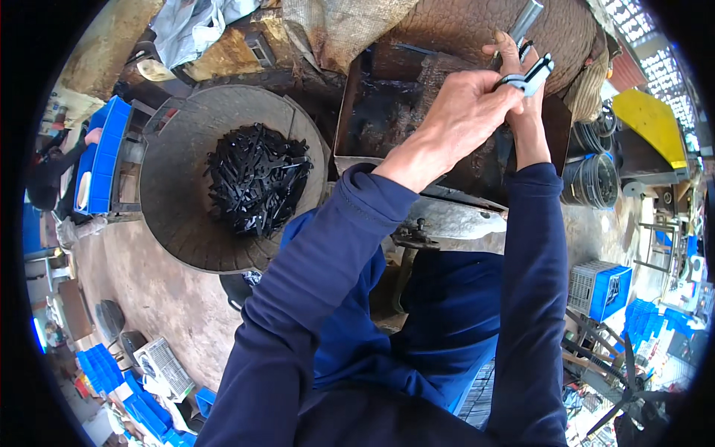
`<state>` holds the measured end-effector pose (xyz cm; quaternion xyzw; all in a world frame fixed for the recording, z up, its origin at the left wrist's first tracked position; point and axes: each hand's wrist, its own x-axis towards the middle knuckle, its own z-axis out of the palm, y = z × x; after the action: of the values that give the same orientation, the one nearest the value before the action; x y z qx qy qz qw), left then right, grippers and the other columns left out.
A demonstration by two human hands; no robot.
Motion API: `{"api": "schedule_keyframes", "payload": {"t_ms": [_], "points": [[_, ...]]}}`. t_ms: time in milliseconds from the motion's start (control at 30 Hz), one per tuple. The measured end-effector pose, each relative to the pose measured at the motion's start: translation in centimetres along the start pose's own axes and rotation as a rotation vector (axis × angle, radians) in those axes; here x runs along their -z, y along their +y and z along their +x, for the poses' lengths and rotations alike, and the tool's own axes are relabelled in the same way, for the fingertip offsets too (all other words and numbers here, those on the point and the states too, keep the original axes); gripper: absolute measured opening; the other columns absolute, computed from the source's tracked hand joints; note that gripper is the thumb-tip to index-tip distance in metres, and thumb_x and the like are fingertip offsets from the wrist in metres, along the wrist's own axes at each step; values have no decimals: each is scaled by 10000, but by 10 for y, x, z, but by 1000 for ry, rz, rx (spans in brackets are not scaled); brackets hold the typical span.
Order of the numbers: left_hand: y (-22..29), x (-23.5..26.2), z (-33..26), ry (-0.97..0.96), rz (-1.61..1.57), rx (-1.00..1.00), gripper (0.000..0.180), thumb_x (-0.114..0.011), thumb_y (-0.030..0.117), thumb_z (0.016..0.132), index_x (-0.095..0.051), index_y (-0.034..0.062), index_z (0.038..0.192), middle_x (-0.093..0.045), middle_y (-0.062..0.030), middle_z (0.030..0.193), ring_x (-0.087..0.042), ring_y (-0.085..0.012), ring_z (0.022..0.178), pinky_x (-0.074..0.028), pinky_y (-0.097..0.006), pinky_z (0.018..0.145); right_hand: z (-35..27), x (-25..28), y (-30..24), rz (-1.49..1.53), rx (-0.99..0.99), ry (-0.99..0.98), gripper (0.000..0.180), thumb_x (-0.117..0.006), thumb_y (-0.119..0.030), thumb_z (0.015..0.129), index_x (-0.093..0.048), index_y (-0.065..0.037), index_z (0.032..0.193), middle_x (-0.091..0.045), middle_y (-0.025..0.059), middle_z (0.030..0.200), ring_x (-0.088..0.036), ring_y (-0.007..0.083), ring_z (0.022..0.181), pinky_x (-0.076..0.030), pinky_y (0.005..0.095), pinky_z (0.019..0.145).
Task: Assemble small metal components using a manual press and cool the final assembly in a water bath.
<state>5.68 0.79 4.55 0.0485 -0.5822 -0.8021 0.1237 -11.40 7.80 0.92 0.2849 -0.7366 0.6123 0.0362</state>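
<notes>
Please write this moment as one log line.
left hand: gripping dark metal tool | right hand: on same tool | round tub: black metal parts

My left hand (465, 112) and right hand (521, 82) meet at one o'clock, both on a metal clip (530, 74) held over the rusted machine housing (387, 112) ahead of me. At ten o'clock sits a round basket (171, 186) with a heap of metal parts (257, 179) in it. Farther out at nine stands a stack of crates (104, 153). At three o'clock a plastic crate (602, 287) rests on the floor, coiled hoses (592, 179) behind it.
</notes>
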Motion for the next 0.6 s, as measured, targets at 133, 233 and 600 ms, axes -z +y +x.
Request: {"api": "schedule_keyframes", "payload": {"t_ms": [133, 233, 600], "points": [[-19, 8, -6, 19, 100, 43, 258, -621, 261, 968, -696, 24, 900, -490, 45, 691, -393, -34, 596, -305, -208, 521, -4, -3, -20, -97, -28, 9, 409, -663, -394, 943, -664, -22, 1112, -737, 81, 895, -618, 105, 602, -513, 264, 538], [-27, 10, -7, 55, 124, 39, 262, -618, 244, 950, -686, 3, 872, -503, 29, 673, -407, -47, 589, -319, -230, 518, -11, -2, -31, -36, -163, -7, 401, -654, -377, 955, -626, -17, 1128, -728, 88, 944, -516, 69, 502, -489, 232, 450], [-31, 15, -6, 99, 366, -64, 294, -601, 236, 901, -646, -49, 839, -535, -66, 591, -461, -120, 551, -388, -323, 515, -11, 0, -31, -30, -135, -36, 458, -637, -405, 956, -619, -7, 1183, -728, 69, 965, -550, 77, 511, -525, 237, 476]]}}
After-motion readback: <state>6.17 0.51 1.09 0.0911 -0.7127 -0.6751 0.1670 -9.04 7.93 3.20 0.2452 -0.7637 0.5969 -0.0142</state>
